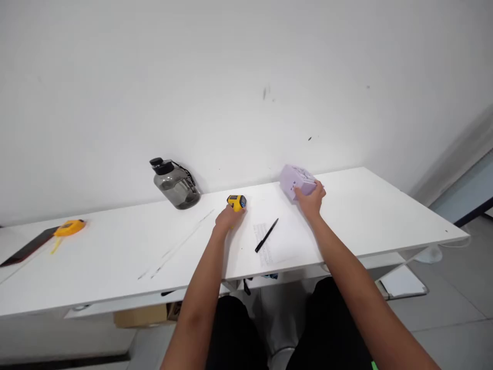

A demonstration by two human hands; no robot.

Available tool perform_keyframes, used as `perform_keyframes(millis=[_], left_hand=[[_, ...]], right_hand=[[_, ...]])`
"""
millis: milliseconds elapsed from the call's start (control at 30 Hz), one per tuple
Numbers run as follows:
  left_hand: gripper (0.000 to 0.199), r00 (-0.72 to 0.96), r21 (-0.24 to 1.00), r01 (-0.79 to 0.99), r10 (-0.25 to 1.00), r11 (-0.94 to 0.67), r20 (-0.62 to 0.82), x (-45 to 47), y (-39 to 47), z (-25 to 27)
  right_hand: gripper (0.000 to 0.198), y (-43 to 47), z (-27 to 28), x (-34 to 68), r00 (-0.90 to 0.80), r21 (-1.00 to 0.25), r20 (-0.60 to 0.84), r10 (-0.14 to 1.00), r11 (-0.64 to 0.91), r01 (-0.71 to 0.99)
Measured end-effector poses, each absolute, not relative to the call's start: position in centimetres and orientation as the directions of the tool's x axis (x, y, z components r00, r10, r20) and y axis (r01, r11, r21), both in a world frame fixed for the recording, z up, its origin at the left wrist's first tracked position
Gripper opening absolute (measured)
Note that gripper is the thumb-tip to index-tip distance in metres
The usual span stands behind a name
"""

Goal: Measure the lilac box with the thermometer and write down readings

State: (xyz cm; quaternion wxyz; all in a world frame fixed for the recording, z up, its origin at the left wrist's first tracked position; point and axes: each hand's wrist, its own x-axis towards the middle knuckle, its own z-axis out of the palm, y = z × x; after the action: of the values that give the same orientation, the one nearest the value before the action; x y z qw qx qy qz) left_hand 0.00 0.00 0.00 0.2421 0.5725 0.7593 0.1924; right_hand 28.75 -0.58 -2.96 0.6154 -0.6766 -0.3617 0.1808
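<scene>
Left hand [228, 218] wrapped round the yellow handheld device [235, 201] near the table's [389, 213] back edge, screen end to the right! Right hand [311, 200] grips the angular lilac box [289, 180], also by that edge, printed face turned upward, lettering too small to read, long axis unclear.
</scene>
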Motion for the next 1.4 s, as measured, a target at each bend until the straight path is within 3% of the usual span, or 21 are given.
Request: perform_keyframes(millis=[100,200,267,367,433,600,733,933,1133,1400], left_hand=[[0.047,-0.133,0.809,0.557,0.982,0.188,-0.136,0.9,0.6,0.3],[0.047,0.001,0.989,0.149,1.0,-0.01,0.01,2.6,0.1,0.4],[0.048,0.045,0.994,-0.075,0.995,-0.081,0.085,3.7,-0.5,0.3],[0.051,0.112,0.959,-0.274,0.987,-0.079,0.114,4.9,-1.5,-0.3],[0.052,0.162,0.94,-0.34,0.984,-0.02,0.08,5.4,-1.9,-0.9],[0.044,0.271,0.862,-0.464,0.959,0.203,-0.08,6.2,-2.6,-2.0],[0.034,0.287,0.761,-0.596,0.953,0.255,-0.095,6.0,-2.8,-1.4],[0.028,0.3,0.702,-0.632,0.939,0.329,-0.17,5.7,-2.6,-0.7],[0.039,0.414,0.53,-0.75,0.906,0.396,-0.092,5.6,-4.2,0.9],[0.038,0.496,0.525,-0.714,0.864,0.464,-0.089,6.8,-4.9,0.0]], right_hand=[[0.079,-0.3,-2.3,29.1,0.717,-0.981,0.055,0.695,0.17,-0.089],[0.061,-0.3,-1.5,29.2,0.562,-0.825,-0.129,0.817,0.225,-0.518],[0.056,-0.6,-1.1,29.1,0.369,-0.668,-0.229,0.901,0.131,-0.733],[0.063,-1.1,-0.9,28.8,0.14,-0.491,-0.302,0.943,-0.028,-0.87],[0.063,-1.1,-1.2,28.5,0.085,-0.471,-0.3,0.95,-0.069,-0.88],[0.056,-0.3,-2.7,27.6,0.086,-0.616,-0.216,0.972,-0.068,-0.785],[0.054,0.1,-3.3,27.1,0.075,-0.664,-0.148,0.986,-0.043,-0.746],[0.058,0.1,-3.0,26.5,0.138,-0.674,-0.2,0.97,-0.034,-0.738],[0.062,-0.7,-2.4,25.3,0.131,-0.709,-0.085,0.988,0.033,-0.705],[0.058,-1.9,-1.6,23.9,0.199,-0.706,0.024,0.98,0.157,-0.69]])
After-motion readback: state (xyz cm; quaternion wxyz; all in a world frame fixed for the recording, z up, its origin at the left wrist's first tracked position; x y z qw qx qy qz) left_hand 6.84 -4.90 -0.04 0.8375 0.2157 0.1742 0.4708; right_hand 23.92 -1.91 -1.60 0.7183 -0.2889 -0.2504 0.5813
